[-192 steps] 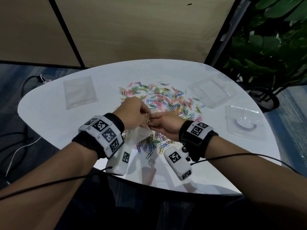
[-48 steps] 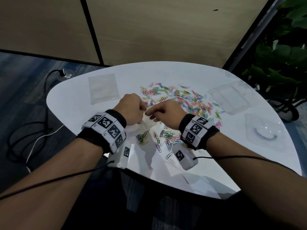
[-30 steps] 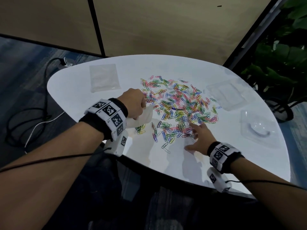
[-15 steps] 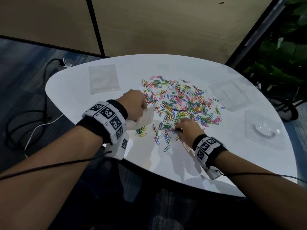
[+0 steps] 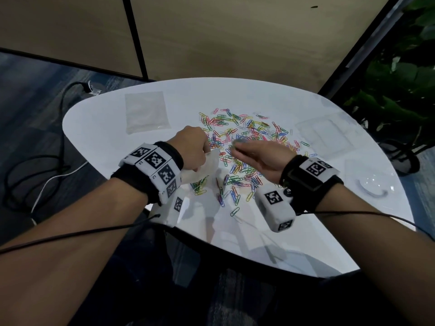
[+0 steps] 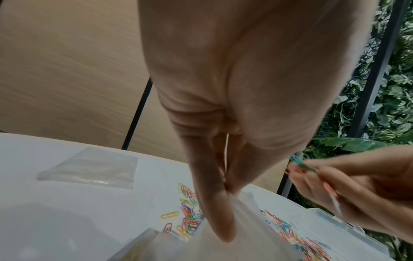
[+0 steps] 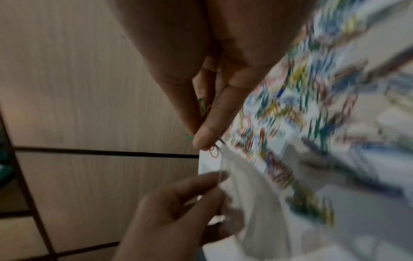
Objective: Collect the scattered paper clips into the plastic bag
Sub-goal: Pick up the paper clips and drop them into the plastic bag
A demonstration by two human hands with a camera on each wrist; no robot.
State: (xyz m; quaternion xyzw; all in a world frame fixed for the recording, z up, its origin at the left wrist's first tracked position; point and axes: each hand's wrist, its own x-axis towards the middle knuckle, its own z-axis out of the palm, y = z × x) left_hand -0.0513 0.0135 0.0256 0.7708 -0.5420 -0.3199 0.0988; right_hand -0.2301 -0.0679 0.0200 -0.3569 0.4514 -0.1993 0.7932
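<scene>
On the tabletop, near edge: white tabletop (image 5: 282, 231) carries the whole job.
Left hand: left hand (image 5: 191, 149) pinches the mouth of the plastic bag (image 5: 204, 168) between thumb and fingers and holds that edge up off the surface; bag hangs slack below, its lower end resting on the tabletop.
Bag contents: a few clips show through the film at the bottom (image 5: 199, 187).
Right hand: right hand (image 5: 259, 156) raised above the pile, fingertips (image 7: 201, 141) closed on a small bunch of paper clips (image 6: 299, 161), green and red among them; exact count cannot be told.
Key relation: bag mouth lies just to the left of the right fingertips and slightly lower; the two are near, not touching. Right hand is the carrier; left only keeps the opening presented.
Remaining clips: scattered pile (image 5: 244, 137) spreads from beside the bag towards the far side, most of it uncollected.
Judged next: short leftward move, then release over the opening.
Risk: mouth looks narrow and limp; clips could catch the rim and fall outside.
Also present: spare bag (image 5: 146, 112) lying flat, far left.
</scene>
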